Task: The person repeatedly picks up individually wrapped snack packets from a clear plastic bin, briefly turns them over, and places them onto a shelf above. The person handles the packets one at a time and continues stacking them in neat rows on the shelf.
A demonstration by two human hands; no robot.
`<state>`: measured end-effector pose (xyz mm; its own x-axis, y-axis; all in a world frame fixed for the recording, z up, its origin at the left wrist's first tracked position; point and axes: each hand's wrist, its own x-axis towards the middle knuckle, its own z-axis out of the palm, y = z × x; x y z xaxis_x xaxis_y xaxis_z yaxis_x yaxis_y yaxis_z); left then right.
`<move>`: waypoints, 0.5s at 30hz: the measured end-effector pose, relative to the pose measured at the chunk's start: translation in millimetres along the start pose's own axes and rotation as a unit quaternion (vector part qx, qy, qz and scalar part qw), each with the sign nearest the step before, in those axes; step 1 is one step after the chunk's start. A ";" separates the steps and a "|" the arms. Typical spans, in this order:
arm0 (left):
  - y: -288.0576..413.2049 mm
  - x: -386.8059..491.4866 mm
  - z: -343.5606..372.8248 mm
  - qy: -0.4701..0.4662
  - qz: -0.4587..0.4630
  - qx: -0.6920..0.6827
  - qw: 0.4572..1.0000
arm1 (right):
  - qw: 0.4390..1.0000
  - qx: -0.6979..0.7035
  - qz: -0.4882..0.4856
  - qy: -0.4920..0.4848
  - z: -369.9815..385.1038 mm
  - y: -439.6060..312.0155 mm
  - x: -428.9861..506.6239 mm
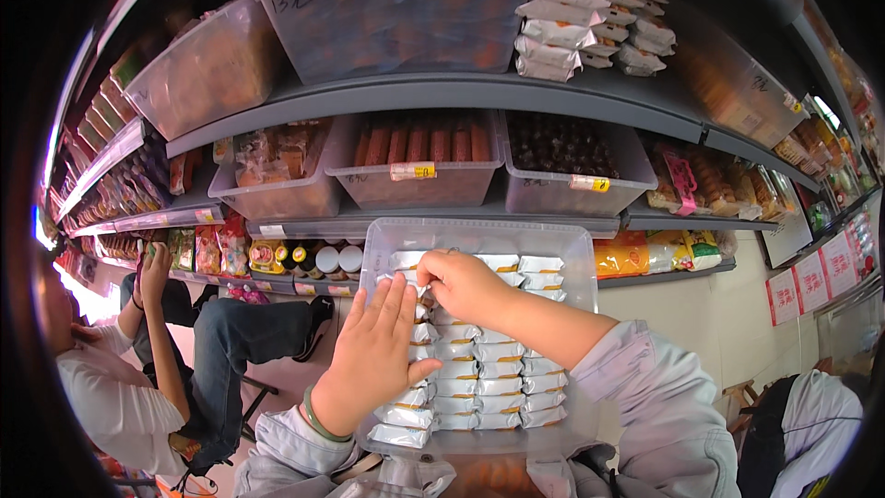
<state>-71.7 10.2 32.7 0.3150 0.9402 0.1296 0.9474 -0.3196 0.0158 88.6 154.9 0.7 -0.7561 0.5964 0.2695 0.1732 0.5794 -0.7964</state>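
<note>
A translucent plastic bin [581, 270] stands in front of me, below the shelves. Rows of small white wrapped snack packets [499, 368] fill it, lined up side by side in columns. My left hand [379, 353] lies flat over the left column, palm down, fingers extended and thumb spread to the right. Near its fingertips, my right hand [462, 283] reaches in from the right with curled fingers, thumb and index pinched at the edge of a white packet [423, 290]. The hands hide part of the upper left rows.
Shelf bins hold brown stick-shaped snacks [422, 145] and dark wrapped pieces [560, 145]. White packets [560, 28] are stacked on the upper shelf [442, 93]. A seated person [124, 387] is at left; a grey garment [823, 422] shows at right. Jars [332, 259] stand low behind the bin.
</note>
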 end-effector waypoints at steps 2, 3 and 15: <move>0.3 0.5 0.8 -0.004 0.009 0.021 1.000 | 1.000 0.012 -0.002 0.001 -1.1 1.3 0.1; 0.1 0.6 1.0 0.002 0.016 0.018 1.000 | 1.000 0.016 -0.007 -0.003 -1.8 1.5 0.4; -4.0 0.4 3.3 0.015 0.038 0.022 0.999 | 0.973 0.037 -0.077 0.217 -86.3 -32.8 9.8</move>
<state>-75.2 12.3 29.5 0.3857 0.9088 0.1592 0.9223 -0.3846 -0.0392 130.0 189.7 76.2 -0.4298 0.6932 0.5785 0.0206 0.6481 -0.7613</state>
